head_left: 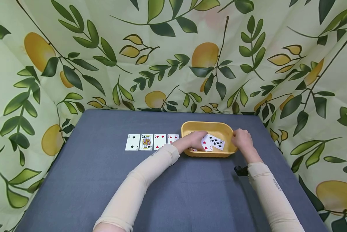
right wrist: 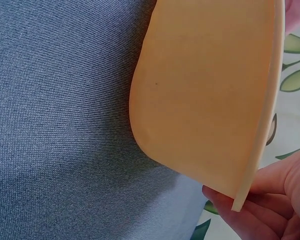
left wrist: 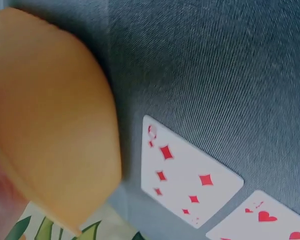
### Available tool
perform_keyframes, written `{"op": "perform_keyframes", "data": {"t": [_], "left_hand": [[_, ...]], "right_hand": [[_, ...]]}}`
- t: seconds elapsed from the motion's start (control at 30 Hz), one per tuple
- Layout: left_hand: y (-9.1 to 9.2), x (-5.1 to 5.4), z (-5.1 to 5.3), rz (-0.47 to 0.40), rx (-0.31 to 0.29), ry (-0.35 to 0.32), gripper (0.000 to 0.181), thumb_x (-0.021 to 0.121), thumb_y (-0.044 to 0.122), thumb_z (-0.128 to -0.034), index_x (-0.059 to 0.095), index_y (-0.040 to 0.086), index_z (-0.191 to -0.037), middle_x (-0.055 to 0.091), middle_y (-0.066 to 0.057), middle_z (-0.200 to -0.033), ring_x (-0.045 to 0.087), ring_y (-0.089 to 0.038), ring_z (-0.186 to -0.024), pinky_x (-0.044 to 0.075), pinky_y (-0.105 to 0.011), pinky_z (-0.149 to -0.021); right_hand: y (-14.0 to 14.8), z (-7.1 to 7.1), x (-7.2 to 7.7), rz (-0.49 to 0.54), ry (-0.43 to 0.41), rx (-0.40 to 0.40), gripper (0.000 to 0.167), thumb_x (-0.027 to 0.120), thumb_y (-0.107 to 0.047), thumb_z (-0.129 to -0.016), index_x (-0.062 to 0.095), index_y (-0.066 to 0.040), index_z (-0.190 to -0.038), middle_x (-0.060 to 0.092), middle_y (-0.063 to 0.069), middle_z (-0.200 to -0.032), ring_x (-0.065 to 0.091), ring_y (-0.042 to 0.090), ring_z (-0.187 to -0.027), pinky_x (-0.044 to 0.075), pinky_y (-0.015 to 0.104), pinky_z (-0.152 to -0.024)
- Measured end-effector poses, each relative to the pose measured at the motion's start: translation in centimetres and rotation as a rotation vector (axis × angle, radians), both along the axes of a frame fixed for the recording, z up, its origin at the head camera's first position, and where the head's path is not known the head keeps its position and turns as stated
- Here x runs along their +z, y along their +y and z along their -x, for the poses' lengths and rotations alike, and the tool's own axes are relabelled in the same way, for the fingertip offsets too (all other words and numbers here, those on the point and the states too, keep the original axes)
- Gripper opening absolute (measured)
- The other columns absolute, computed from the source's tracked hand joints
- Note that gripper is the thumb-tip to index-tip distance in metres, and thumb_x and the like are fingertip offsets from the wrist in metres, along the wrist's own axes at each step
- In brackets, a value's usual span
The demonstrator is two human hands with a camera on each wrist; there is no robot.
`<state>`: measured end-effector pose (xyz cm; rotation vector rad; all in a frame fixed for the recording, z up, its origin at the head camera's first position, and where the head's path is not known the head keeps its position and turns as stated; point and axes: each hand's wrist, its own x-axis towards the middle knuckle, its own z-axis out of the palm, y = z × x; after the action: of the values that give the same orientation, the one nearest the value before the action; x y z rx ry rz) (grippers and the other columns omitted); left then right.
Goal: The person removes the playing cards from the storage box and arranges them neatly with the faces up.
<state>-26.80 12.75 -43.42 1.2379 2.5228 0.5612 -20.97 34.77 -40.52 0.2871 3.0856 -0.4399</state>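
Note:
A yellow plastic tray [head_left: 208, 126] stands on the table with loose playing cards in it, among them a clubs card [head_left: 217, 142] and a hearts card [head_left: 207, 144]. My left hand [head_left: 196, 140] reaches over the near left rim into the tray, right beside the hearts card. Its fingertips are hidden, so whether they pinch a card does not show. At the tray's right end my right hand [head_left: 243, 140] grips the rim; the right wrist view shows the thumb and fingers [right wrist: 262, 217] on either side of that edge.
Left of the tray lies a face-up row of cards: a spades card [head_left: 132, 142], a king of spades [head_left: 146, 142], a hearts card [head_left: 160, 140] and a diamonds card [left wrist: 192, 172]. A leaf-patterned curtain [head_left: 173, 77] hangs behind the blue-grey tablecloth [head_left: 190, 193].

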Motion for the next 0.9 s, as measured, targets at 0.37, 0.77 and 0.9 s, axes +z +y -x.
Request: {"op": "perform_keyframes", "data": {"t": [0.37, 0.77, 0.9], "left_hand": [[-1.9, 2.2, 0.3, 0.021, -0.023, -0.024, 0.084, 0.086, 0.026, -0.0733, 0.044, 0.001, -0.141, 0.057, -0.009, -0.133, 0.054, -0.019, -0.115, 0.042, -0.023, -0.097], [-4.9, 4.6, 1.2, 0.056, -0.078, 0.000, 0.082, 0.085, 0.023, -0.0741, 0.044, 0.000, -0.141, 0.059, -0.010, -0.127, 0.054, -0.018, -0.107, 0.045, -0.024, -0.089], [-6.4, 5.4, 1.2, 0.051, -0.065, -0.028, 0.083, 0.085, 0.022, -0.0748, 0.043, 0.000, -0.143, 0.058, -0.010, -0.129, 0.054, -0.018, -0.106, 0.046, -0.025, -0.087]], "right_hand": [[0.1, 0.2, -0.1, 0.002, -0.003, 0.008, 0.015, 0.051, 0.003, -0.088, 0.062, 0.004, -0.077, 0.051, 0.014, -0.066, 0.050, 0.025, -0.055, 0.038, 0.030, -0.048], [0.1, 0.1, 0.0, -0.002, -0.010, 0.015, 0.015, 0.049, 0.003, -0.088, 0.062, 0.005, -0.080, 0.053, 0.016, -0.069, 0.050, 0.025, -0.056, 0.039, 0.030, -0.048], [0.1, 0.0, 0.0, 0.011, -0.009, 0.021, 0.015, 0.049, 0.004, -0.087, 0.061, 0.005, -0.079, 0.052, 0.016, -0.068, 0.050, 0.025, -0.056, 0.039, 0.030, -0.048]]}}
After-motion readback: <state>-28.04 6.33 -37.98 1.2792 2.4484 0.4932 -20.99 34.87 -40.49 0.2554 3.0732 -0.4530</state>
